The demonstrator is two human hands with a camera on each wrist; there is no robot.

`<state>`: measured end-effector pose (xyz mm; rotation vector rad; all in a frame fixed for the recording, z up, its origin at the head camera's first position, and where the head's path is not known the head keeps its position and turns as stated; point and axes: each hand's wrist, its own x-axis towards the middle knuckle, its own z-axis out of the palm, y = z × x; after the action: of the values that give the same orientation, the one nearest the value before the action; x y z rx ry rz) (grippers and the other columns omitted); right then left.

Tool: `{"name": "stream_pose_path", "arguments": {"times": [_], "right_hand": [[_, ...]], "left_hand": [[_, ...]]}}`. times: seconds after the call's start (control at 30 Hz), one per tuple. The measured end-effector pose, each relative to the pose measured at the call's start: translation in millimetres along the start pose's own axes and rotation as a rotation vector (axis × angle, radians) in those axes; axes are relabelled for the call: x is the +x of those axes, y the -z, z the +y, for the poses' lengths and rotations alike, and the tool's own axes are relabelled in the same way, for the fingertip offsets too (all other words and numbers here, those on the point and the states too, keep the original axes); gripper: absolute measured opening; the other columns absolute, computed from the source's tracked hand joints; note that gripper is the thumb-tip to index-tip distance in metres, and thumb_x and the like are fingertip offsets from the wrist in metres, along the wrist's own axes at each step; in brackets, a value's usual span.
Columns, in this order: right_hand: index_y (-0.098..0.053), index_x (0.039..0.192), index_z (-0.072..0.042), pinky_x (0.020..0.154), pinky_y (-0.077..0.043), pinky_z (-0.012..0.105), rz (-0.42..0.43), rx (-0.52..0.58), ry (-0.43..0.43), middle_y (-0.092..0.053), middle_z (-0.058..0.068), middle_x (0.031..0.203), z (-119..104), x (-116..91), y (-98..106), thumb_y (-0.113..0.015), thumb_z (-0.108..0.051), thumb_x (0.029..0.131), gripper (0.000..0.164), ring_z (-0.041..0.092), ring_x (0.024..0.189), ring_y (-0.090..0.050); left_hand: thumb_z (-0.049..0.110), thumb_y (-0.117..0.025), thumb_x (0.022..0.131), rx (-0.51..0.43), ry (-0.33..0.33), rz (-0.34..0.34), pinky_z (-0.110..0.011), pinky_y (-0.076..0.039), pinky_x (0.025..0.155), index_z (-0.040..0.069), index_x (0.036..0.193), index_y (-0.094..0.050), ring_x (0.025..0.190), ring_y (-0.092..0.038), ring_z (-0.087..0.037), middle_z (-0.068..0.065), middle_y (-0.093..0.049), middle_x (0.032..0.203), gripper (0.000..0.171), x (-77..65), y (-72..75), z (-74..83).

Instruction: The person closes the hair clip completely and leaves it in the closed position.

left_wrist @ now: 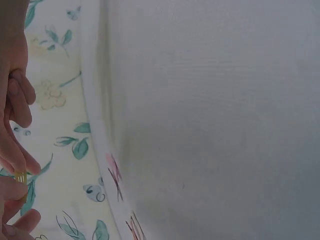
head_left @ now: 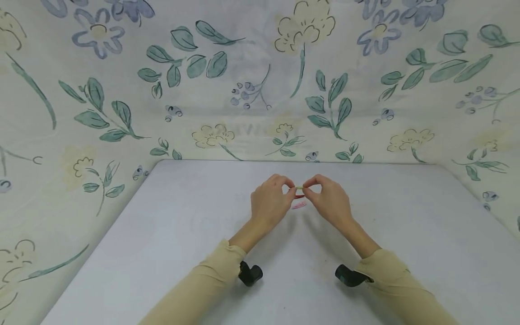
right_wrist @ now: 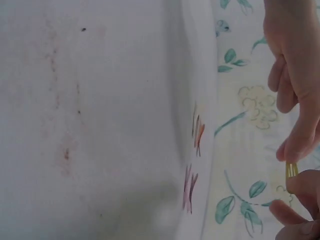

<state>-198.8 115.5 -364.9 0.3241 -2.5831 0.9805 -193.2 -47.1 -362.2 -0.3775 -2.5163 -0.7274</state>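
Observation:
Up in front of me, a small yellow slotted strip [head_left: 299, 188] spans the gap between my two hands. My left hand [head_left: 270, 203] pinches one end with thumb and forefinger; my right hand [head_left: 331, 203] pinches the other. Narrow slots show in the strip [left_wrist: 21, 177] in the left wrist view, and also in the strip [right_wrist: 292, 171] in the right wrist view, though fingertips cover much of it. Beyond and below the hands, a thin red piece [head_left: 299, 197] and a thin pink piece [head_left: 299, 205] lie on the white table. Their exact kind is unclear.
The white table [head_left: 162, 253] reaches back to a floral cloth [head_left: 252, 113] that hangs behind it and at both sides. Black cameras [head_left: 250, 275] stick out at both wrists. Small dark specks [right_wrist: 83, 29] mark the tabletop in the right wrist view.

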Motion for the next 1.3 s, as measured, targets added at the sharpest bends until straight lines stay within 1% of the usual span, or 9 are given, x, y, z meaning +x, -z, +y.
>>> {"name": "stream_pose_path", "arguments": {"times": [0.03, 0.2, 0.37, 0.5, 0.67, 0.83, 1.0, 1.17, 1.3], "right_hand": [[-0.071, 0.101, -0.007, 0.051, -0.033, 0.029, -0.009, -0.009, -0.003, -0.073, 0.013, 0.101, 0.7, 1.8, 0.3, -0.068, -0.021, 0.091, 0.017, 0.019, 0.057, -0.043], [-0.070, 0.102, -0.008, 0.050, -0.037, 0.028, -0.065, -0.069, -0.032, -0.073, 0.013, 0.101, 3.4, 7.0, 1.2, -0.068, -0.022, 0.091, 0.017, 0.021, 0.061, -0.049], [-0.070, 0.102, -0.010, 0.053, -0.039, 0.029, -0.153, -0.130, -0.063, -0.074, 0.010, 0.101, 7.8, 8.1, -0.9, -0.069, -0.023, 0.091, 0.017, 0.020, 0.065, -0.053], [-0.069, 0.103, -0.011, 0.053, -0.040, 0.029, -0.215, -0.158, -0.072, -0.074, 0.008, 0.103, 11.9, 7.0, -4.0, -0.068, -0.023, 0.091, 0.017, 0.019, 0.065, -0.053], [-0.070, 0.104, -0.012, 0.053, -0.041, 0.029, -0.259, -0.190, -0.070, -0.074, 0.007, 0.108, 16.6, 5.6, -7.7, -0.068, -0.023, 0.091, 0.017, 0.019, 0.069, -0.057], [-0.070, 0.101, -0.014, 0.055, -0.043, 0.030, -0.309, -0.215, -0.089, -0.073, 0.005, 0.112, 20.2, 4.5, -11.6, -0.068, -0.023, 0.090, 0.014, 0.021, 0.075, -0.062], [-0.070, 0.101, -0.013, 0.056, -0.043, 0.029, -0.360, -0.240, -0.131, -0.073, 0.004, 0.110, 21.0, 3.2, -16.8, -0.069, -0.022, 0.091, 0.014, 0.018, 0.073, -0.058], [-0.072, 0.099, -0.012, 0.056, -0.044, 0.029, -0.369, -0.282, -0.123, -0.073, 0.004, 0.107, 21.0, 1.1, -19.7, -0.069, -0.020, 0.090, 0.012, 0.017, 0.071, -0.058], [-0.073, 0.094, -0.013, 0.061, -0.049, 0.033, -0.360, -0.302, -0.087, -0.074, 0.003, 0.103, 20.1, 1.7, -20.8, -0.070, -0.018, 0.089, 0.008, 0.019, 0.077, -0.063]], "left_hand": [[0.027, -0.068, 0.092, 0.015, 0.007, -0.029, -0.029, -0.048, 0.053, 0.017, 0.091, -0.074, 0.069, -0.065, -0.021, 0.000, -0.072, 0.104, 0.012, 2.1, 0.0, 0.6], [0.029, -0.067, 0.092, 0.084, 0.043, -0.149, -0.036, -0.050, 0.058, 0.018, 0.091, -0.073, 0.070, -0.065, -0.023, 0.000, -0.072, 0.106, 0.013, 9.5, -2.9, 2.7], [0.028, -0.069, 0.090, 0.141, 0.067, -0.248, -0.035, -0.047, 0.057, 0.019, 0.089, -0.073, 0.066, -0.060, -0.021, 0.000, -0.069, 0.095, 0.010, 12.8, -8.2, 1.8], [0.027, -0.070, 0.090, 0.177, 0.076, -0.301, -0.034, -0.046, 0.057, 0.018, 0.089, -0.072, 0.066, -0.057, -0.019, 0.001, -0.065, 0.087, 0.009, 12.9, -12.0, 0.2], [0.024, -0.070, 0.088, 0.174, 0.085, -0.333, -0.036, -0.047, 0.061, 0.018, 0.088, -0.073, 0.069, -0.061, -0.020, 0.002, -0.066, 0.084, 0.008, 12.6, -15.6, -0.8], [0.024, -0.072, 0.086, 0.184, 0.083, -0.360, -0.037, -0.047, 0.060, 0.019, 0.081, -0.072, 0.070, -0.062, -0.022, 0.004, -0.066, 0.080, 0.007, 10.2, -19.8, -2.2], [0.023, -0.073, 0.084, 0.230, 0.055, -0.361, -0.038, -0.047, 0.059, 0.020, 0.076, -0.070, 0.071, -0.064, -0.025, 0.004, -0.065, 0.077, 0.008, 6.4, -25.6, -2.6], [0.021, -0.072, 0.083, 0.262, 0.043, -0.377, -0.039, -0.047, 0.059, 0.020, 0.074, -0.070, 0.071, -0.065, -0.026, 0.004, -0.066, 0.076, 0.010, 4.0, -30.3, -2.8], [0.019, -0.072, 0.082, 0.298, 0.016, -0.377, -0.038, -0.047, 0.056, 0.018, 0.071, -0.070, 0.067, -0.066, -0.025, 0.002, -0.065, 0.073, 0.011, 3.3, -32.4, -3.4]]}}
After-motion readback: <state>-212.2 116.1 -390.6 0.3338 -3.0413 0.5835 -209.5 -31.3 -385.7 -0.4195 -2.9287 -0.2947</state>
